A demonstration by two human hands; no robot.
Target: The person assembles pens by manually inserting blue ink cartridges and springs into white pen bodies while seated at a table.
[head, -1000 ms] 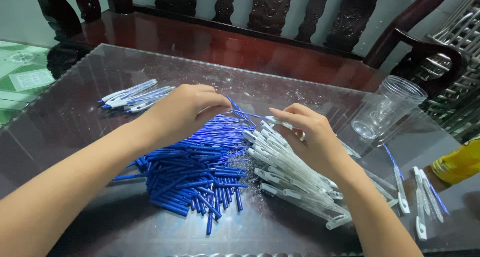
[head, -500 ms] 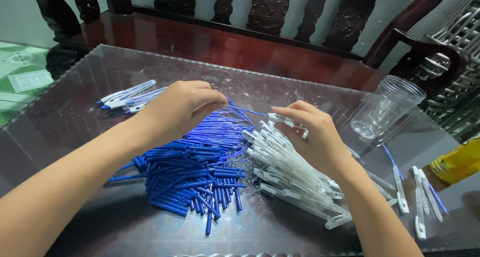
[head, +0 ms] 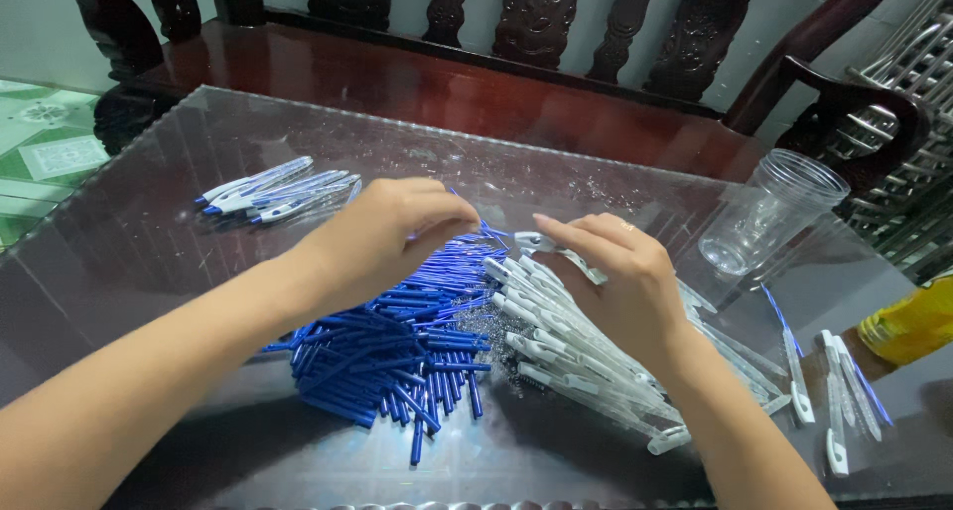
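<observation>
Glass tabletop (head: 199,242) glossy and reflective, blue refills (head: 397,341) smooth plastic, white barrels (head: 586,361) glossy plastic, springs (head: 486,326) fine bright metal, cup (head: 764,212) clear thin plastic, bench (head: 417,83) dark polished carved wood

A glass-topped counter (head: 179,222) is reflecting soft light. Behind it, a dark carved wooden bench (head: 467,83) is standing against a pale wall (head: 754,23). Green patterned floor tiles (head: 45,157) are showing at left, and a metal rack (head: 908,162) is leaning at right.
</observation>
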